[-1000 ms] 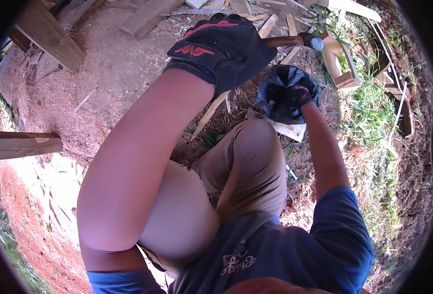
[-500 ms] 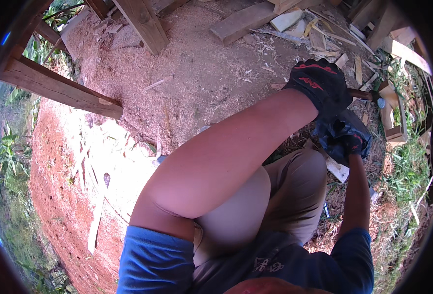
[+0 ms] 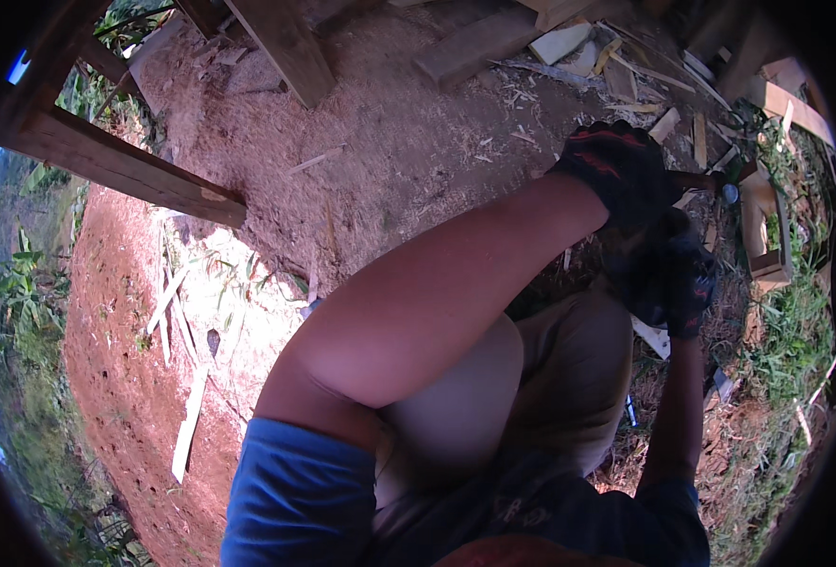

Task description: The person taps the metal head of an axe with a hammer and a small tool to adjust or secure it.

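My left hand, in a black glove with red marks, is closed around the wooden handle of a hammer. Its metal head points right, beside a small wooden frame. Just below and to the right, my right hand, gloved the same way, grips a dark plastic bag. The bag lies over my knee, almost under the left wrist. Deep shade and motion blur hide the right fingers in part, and what the bag contains does not show.
A wooden box-like frame stands right of the hammer head. Offcuts and splinters litter the far right ground, near a thick plank. A timber beam juts in from the left. Thin strips lie on sunlit red soil.
The right hand has shifted up slightly with the bag, which looks bunched and blurred now. The left hand keeps its hold on the hammer almost in place.
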A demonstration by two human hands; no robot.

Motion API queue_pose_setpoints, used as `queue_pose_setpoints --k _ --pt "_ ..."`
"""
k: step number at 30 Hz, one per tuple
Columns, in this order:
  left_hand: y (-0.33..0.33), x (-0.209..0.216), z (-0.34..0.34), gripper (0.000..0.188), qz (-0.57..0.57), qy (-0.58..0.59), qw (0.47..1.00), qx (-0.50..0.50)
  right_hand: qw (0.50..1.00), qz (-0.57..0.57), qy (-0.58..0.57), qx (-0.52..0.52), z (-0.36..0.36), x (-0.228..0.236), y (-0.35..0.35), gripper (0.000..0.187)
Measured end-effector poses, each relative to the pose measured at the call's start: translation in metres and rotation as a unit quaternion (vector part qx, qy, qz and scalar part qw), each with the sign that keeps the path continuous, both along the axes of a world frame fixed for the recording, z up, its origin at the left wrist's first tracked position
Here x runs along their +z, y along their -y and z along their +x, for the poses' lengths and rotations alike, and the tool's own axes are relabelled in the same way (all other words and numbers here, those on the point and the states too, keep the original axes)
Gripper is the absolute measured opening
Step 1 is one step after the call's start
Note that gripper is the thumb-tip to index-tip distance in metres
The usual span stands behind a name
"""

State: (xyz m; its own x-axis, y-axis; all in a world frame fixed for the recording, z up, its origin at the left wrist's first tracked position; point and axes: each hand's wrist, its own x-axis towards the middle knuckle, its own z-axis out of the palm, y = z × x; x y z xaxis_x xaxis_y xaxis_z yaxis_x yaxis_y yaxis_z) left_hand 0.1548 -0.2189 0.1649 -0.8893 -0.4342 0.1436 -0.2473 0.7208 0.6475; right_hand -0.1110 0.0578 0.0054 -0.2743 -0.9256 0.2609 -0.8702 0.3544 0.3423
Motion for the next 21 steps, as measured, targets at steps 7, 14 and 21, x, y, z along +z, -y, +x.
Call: queue_pose_setpoints --k 7,14,21 --pt "-0.002 -0.01 -0.026 0.062 -0.032 0.012 0.998 -0.045 0.855 -0.297 0.407 -0.121 0.042 -0.022 -0.102 0.023" --pt "0.006 -0.035 -0.026 0.049 -0.219 -0.014 0.968 -0.123 0.742 -0.203 0.551 -0.322 0.08 -0.031 -0.164 0.024" --pt "-0.029 -0.004 -0.03 0.055 -0.04 0.125 0.988 -0.078 0.716 -0.205 0.559 -0.364 0.043 -0.095 -0.13 0.033"
